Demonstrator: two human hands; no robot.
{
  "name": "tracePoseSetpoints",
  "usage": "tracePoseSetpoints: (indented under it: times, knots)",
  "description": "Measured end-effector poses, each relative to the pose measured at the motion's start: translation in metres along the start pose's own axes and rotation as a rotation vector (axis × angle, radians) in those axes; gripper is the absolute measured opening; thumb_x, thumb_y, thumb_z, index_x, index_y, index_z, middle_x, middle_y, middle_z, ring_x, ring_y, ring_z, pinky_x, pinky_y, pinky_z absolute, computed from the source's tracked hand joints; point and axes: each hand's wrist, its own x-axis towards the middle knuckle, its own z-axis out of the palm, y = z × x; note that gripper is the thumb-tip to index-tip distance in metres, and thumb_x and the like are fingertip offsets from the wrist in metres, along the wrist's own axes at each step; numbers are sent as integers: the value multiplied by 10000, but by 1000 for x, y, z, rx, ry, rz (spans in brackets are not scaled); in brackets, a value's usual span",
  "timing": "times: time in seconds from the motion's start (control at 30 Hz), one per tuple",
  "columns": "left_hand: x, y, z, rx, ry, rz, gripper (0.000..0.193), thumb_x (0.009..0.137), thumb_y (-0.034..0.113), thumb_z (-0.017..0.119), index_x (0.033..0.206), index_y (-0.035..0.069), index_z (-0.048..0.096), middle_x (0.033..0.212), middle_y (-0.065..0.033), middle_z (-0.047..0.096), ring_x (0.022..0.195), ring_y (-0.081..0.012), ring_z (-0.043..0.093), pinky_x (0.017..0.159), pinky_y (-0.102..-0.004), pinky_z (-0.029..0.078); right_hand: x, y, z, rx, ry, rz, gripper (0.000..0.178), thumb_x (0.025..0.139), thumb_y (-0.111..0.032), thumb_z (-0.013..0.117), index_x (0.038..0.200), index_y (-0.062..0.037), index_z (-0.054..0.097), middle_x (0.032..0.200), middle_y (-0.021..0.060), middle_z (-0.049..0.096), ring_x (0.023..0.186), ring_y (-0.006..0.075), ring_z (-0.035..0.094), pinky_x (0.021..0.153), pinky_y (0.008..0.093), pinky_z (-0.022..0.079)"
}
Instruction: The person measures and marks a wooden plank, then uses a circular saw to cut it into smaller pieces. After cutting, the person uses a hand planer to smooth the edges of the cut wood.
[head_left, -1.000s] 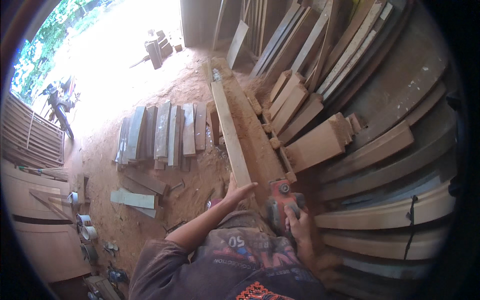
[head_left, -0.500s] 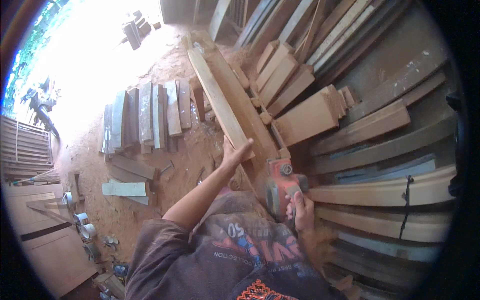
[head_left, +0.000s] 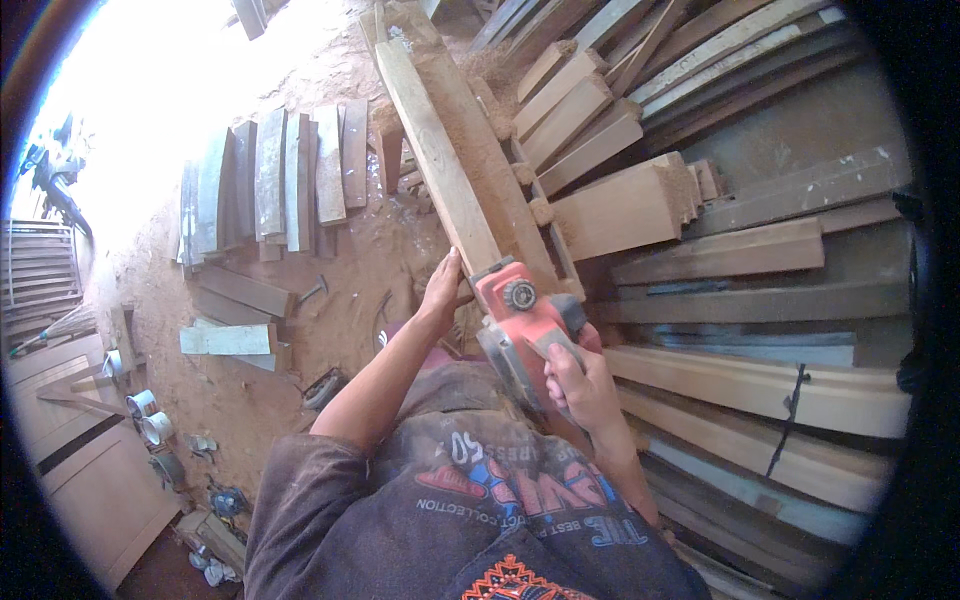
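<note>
My right hand (head_left: pixel 582 385) is wrapped round the rear handle of a red electric planer (head_left: pixel 520 310) with a black front knob. The planer rests over the near end of a long pale wooden board (head_left: pixel 430 135). That board lies lengthwise along a sawdust-covered bench plank (head_left: pixel 490 180) running away from my body. Against the board's left side, near the planer, my left hand (head_left: pixel 441 288) lies with its fingers stretched out flat. The planer hides the board's near end and its own underside.
Several short timber pieces (head_left: pixel 270 180) stand in a row on the dusty floor to the left, with a hammer (head_left: pixel 314 289) nearby. Stacked boards (head_left: pixel 740 385) fill the right side. Cut blocks (head_left: pixel 620 215) sit beside the bench. Wooden panels (head_left: pixel 110 510) lie at the lower left.
The planer has moved forward and left, from beside my body onto the board's near end. My left hand has gone from gripping the board's end to lying along its side. The view has shifted.
</note>
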Motion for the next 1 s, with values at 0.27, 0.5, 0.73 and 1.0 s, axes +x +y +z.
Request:
tracePoseSetpoints:
  times: [0.27,0.5,0.73,1.0]
  knots:
    - [4,3,-19,-87,-77,-46,672,1129,546,559,1681,189,418,1645,-43,521,1487,-246,517,1171,-481,463,43,-44,25,-18,1,-44,456,1095,-471,644,870,-76,673,688,-55,570,576,38,523,495,248,401]
    - [4,9,-33,-76,-131,-121,666,1128,366,629,1698,132,377,1602,-92,556,1395,-245,602,1129,-455,533,80,-78,43,-68,3,-56,496,1092,-525,617,873,-80,629,673,-44,543,554,38,486,493,226,380]
    - [-14,77,-37,174,-259,-157,745,1065,111,681,1714,156,318,1590,-112,554,1374,-228,597,1078,-368,536,139,-119,65,-100,-30,-167,515,1101,-523,606,833,-83,624,665,-53,529,546,35,483,486,228,377]
    - [-24,144,-24,351,-420,13,1181,916,89,862,1753,120,30,1653,-167,468,1531,-285,461,1221,-425,463,211,-173,98,-20,-36,-242,490,1095,-494,632,827,-84,629,707,-44,533,529,31,480,452,226,378]
